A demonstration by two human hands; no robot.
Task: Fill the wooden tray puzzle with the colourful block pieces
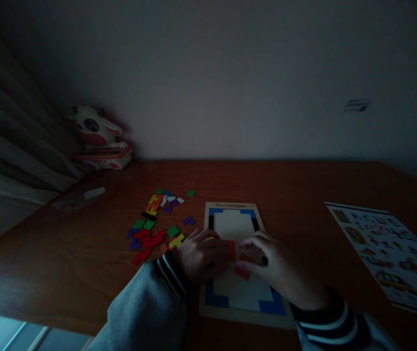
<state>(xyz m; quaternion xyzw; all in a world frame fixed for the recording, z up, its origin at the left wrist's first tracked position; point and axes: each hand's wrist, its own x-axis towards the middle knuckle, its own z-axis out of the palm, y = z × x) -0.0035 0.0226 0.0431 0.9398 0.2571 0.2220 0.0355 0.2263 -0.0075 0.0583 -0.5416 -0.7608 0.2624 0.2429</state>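
A wooden puzzle board (243,316) lies before me, its pale inside edged with blue corner pieces (216,300) and black side pieces. My left hand (203,254) is over its left side, fingers curved round a red-orange puzzle piece (232,250) at the fingertips; the thumb is mostly hidden. From the right comes my right hand (272,261), with thumb and forefinger closing on another red-orange puzzle piece (242,274) above the board's middle. The dim light blurs the exact finger contact. Some yellow shows beside each hand at the board's edges.
Loose coloured puzzle pieces (156,239) lie scattered left of the board. A printed pattern sheet (387,258) is on the right of the wooden table (95,273). At the back left stands a cow-shaped toy keyboard (101,141), near a clear plastic bag (80,197) and a curtain.
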